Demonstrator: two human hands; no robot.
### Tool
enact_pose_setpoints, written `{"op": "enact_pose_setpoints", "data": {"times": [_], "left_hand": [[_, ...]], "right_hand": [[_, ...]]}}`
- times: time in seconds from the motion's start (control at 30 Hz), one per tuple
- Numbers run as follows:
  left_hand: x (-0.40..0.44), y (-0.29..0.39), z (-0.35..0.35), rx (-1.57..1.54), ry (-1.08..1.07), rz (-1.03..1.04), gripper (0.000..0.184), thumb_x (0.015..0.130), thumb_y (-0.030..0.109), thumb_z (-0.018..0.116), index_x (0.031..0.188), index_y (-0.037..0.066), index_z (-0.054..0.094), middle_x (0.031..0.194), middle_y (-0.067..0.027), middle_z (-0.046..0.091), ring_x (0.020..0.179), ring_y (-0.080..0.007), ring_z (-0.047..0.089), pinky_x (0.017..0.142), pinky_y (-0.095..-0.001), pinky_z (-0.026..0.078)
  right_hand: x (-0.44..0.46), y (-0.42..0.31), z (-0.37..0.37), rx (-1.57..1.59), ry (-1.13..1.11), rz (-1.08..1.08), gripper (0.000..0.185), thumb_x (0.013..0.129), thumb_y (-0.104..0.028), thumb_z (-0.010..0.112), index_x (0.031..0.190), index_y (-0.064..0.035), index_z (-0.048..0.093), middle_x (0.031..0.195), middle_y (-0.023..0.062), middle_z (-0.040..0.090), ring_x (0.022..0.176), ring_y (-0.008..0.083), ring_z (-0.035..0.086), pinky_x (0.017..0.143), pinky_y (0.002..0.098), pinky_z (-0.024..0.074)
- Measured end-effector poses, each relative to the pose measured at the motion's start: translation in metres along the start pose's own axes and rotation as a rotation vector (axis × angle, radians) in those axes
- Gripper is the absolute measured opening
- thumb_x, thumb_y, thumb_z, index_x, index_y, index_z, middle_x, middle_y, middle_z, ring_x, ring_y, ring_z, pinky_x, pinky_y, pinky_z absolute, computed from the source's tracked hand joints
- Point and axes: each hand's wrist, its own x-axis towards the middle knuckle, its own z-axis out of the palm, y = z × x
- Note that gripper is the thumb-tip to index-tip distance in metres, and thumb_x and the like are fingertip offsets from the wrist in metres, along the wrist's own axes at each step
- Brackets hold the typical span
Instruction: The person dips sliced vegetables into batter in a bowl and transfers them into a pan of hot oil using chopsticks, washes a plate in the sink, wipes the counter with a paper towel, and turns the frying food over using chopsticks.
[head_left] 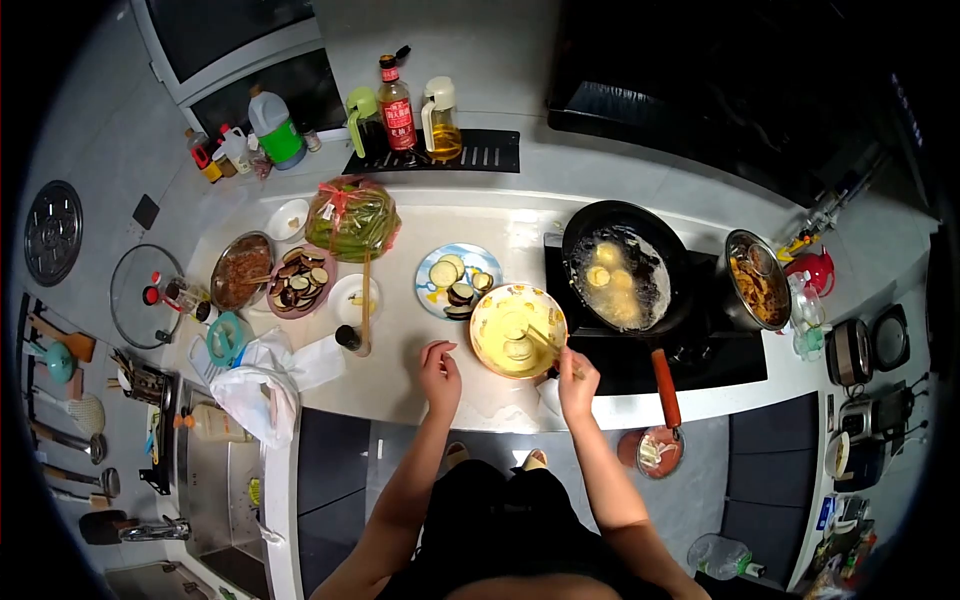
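Slanting forward-left, chopsticks (543,340) dip into batter bowl (518,291); right hand (577,383) closed round them, left hand (440,376) loosely curled, empty.

The bowl (557,318) sits on the counter (480,224) with chopsticks (543,340) in it. The plate (428,295) lies behind and left of the bowl, the wok (625,221) right, on the stove (715,370); beyond the wok, rightmost, the pot (728,283).

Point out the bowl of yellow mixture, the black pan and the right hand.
Bowl of yellow mixture (517,290): head view, far rim.
Black pan (613,216): head view, bare far wall.
Right hand (579,385): head view, middle of the hand.
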Motion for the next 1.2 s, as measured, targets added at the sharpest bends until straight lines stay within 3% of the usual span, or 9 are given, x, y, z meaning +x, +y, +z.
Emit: {"op": "enact_pose_setpoints", "data": {"times": [0.1,0.2,0.3,0.4,0.43,0.87,0.97,1.1,1.2], "left_hand": [[0.001,0.006,0.0,0.009,-0.035,-0.019,0.021,0.078,-0.008,0.045,0.09,0.004,0.059,0.099,-0.0061,0.053,0.077,-0.0155,0.055,0.058,-0.0227,0.044],[0.0,0.003,0.0,0.0,-0.047,-0.017,0.021,0.079,-0.008,0.045,0.09,0.004,0.058,0.099,-0.0056,0.052,0.078,-0.0146,0.054,0.06,-0.0224,0.043],[0.0,-0.002,-0.002,-0.013,-0.038,-0.032,0.021,0.079,-0.009,0.045,0.09,0.004,0.058,0.099,-0.0056,0.052,0.078,-0.0146,0.054,0.059,-0.0222,0.043],[0.0,-0.003,-0.004,-0.014,-0.036,-0.035,0.022,0.079,-0.009,0.045,0.089,0.004,0.059,0.099,-0.0056,0.052,0.077,-0.0142,0.054,0.059,-0.0216,0.043],[0.0,-0.004,-0.005,-0.013,-0.035,-0.029,0.022,0.079,-0.009,0.045,0.089,0.004,0.059,0.099,-0.0055,0.052,0.077,-0.0141,0.054,0.058,-0.0214,0.043],[0.004,-0.01,-0.009,-0.008,0.002,0.035,0.022,0.077,-0.009,0.047,0.086,0.006,0.06,0.096,-0.0062,0.055,0.079,-0.0166,0.056,0.052,-0.0227,0.046],[0.004,-0.008,-0.008,-0.008,-0.01,0.011,0.022,0.077,-0.009,0.047,0.086,0.006,0.06,0.096,-0.0061,0.055,0.079,-0.0164,0.056,0.052,-0.0226,0.045],[0.005,-0.006,-0.006,-0.011,-0.013,0.04,0.021,0.077,-0.008,0.047,0.085,0.006,0.06,0.095,-0.0062,0.055,0.077,-0.0163,0.056,0.051,-0.0224,0.045],[0.006,-0.005,-0.005,-0.02,-0.024,0.025,0.021,0.077,-0.008,0.047,0.085,0.006,0.06,0.095,-0.0064,0.055,0.076,-0.0166,0.056,0.051,-0.0225,0.045]], "right_hand": [[-0.001,0.0,0.014,-0.002,-0.074,0.116,0.027,0.087,-0.019,0.057,0.084,0.0069,0.063,0.065,0.0092,0.062,0.058,0.01,0.056,0.055,0.0229,0.0444],[-0.001,-0.009,0.013,0.101,-0.1,0.234,0.023,0.087,-0.016,0.055,0.083,0.005,0.063,0.07,0.0161,0.061,0.062,0.0169,0.06,0.056,0.0279,0.0452],[-0.011,-0.006,0.014,0.126,-0.045,0.065,0.019,0.086,-0.014,0.056,0.085,0.0041,0.063,0.073,0.0173,0.062,0.065,0.022,0.061,0.058,0.0298,0.0469],[-0.03,-0.017,0.016,-0.077,-0.252,-0.249,0.016,0.085,-0.01,0.056,0.09,0.004,0.062,0.075,0.0147,0.063,0.064,0.0228,0.061,0.059,0.0289,0.0478],[-0.032,-0.021,0.021,-0.123,-0.27,-0.376,0.015,0.083,-0.007,0.056,0.092,0.0031,0.062,0.079,0.0177,0.062,0.068,0.0315,0.06,0.061,0.0341,0.049],[-0.034,-0.005,0.047,-0.38,-0.322,-0.541,0.02,0.077,-0.012,0.061,0.095,-0.005,0.059,0.077,0.0112,0.053,0.059,0.0289,0.057,0.053,0.0373,0.0479],[-0.023,-0.003,0.046,-0.369,-0.258,-0.474,0.018,0.081,-0.015,0.058,0.096,-0.0045,0.06,0.073,0.0121,0.056,0.058,0.0255,0.057,0.054,0.0367,0.0477],[-0.007,0.017,0.041,0.251,-0.135,0.206,0.029,0.092,-0.022,0.049,0.095,0.005,0.058,0.071,0.0087,0.064,0.066,0.0106,0.06,0.056,0.0254,0.0484],[0.008,0.024,0.037,0.766,0.217,0.798,0.033,0.094,-0.028,0.043,0.099,0.002,0.055,0.082,0.0126,0.064,0.066,0.017,0.063,0.059,0.0236,0.0529]]}}
